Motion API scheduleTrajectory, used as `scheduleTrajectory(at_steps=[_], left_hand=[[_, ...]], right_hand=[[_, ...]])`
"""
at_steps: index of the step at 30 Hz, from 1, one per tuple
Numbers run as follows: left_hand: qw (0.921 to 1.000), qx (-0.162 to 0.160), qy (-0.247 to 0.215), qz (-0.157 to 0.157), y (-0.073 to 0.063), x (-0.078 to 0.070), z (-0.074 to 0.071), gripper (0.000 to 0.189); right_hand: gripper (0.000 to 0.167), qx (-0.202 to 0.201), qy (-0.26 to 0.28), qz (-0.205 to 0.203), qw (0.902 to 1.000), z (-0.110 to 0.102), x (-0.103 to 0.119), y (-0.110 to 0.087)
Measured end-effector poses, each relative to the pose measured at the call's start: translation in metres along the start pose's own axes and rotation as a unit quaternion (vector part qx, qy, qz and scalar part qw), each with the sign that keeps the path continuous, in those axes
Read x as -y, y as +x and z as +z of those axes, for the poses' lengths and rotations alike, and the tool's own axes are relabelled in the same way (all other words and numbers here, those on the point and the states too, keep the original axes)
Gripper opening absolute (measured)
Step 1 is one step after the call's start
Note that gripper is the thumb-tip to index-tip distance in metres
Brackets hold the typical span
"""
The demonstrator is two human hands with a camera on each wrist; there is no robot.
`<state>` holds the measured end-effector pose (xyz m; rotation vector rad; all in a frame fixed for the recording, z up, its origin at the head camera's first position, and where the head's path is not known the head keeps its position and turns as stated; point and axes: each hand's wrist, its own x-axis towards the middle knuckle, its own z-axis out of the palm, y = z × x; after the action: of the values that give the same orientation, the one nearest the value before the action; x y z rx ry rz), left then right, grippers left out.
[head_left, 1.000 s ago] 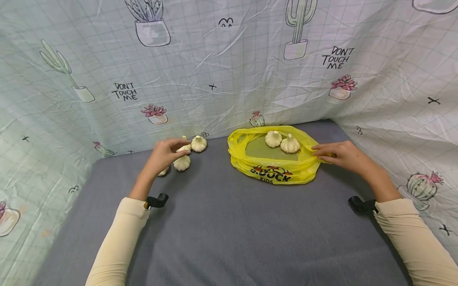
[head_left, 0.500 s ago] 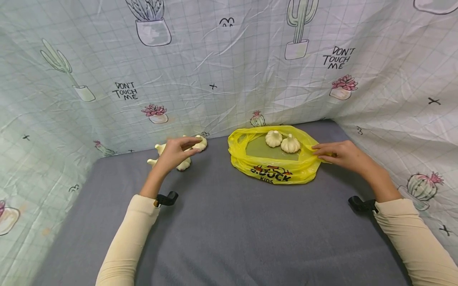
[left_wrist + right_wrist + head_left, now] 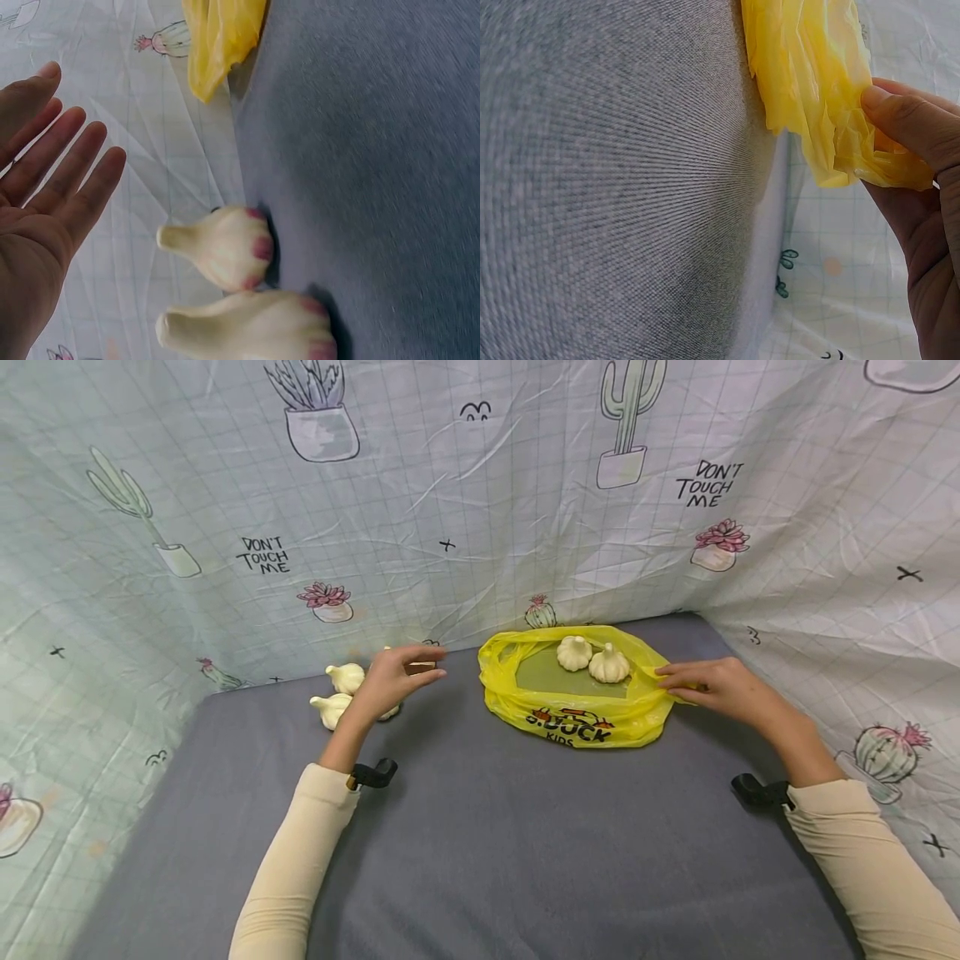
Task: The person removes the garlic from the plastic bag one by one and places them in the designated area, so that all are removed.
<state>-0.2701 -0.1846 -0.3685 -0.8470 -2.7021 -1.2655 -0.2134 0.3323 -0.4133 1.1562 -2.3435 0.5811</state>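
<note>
Apparently we are only partway: two garlic bulbs [image 3: 609,665] lie inside the yellow bag [image 3: 504,703], our right hand [image 3: 718,683] pinches its rim, our left hand [image 3: 384,687], fingers loosely extended, holds nothing, and more bulbs [image 3: 346,678] lie outside on the desk [image 3: 525,852]

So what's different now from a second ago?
The left hand has moved rightward, toward the yellow printed plastic bag, holding nothing; two round cream-white garlic bulbs it had largely hidden now show on its left. The right hand still pinches the bag's edge, and the two bulbs inside stay put.
</note>
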Motion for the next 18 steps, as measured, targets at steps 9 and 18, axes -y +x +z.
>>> scheduleTrajectory(at_steps=[9, 18], left_hand=[[0.999, 0.014, -0.03, 0.03, 0.012, -0.01, 0.011, 0.037], [0.9973, 0.027, -0.045, 0.052, 0.027, -0.02, 0.024, 0.037]], right_hand=[[0.036, -0.007, 0.003, -0.007, 0.9999, 0.002, -0.002, -0.002], [0.037, -0.009, 0.001, -0.008, 0.9999, 0.003, -0.001, -0.002]])
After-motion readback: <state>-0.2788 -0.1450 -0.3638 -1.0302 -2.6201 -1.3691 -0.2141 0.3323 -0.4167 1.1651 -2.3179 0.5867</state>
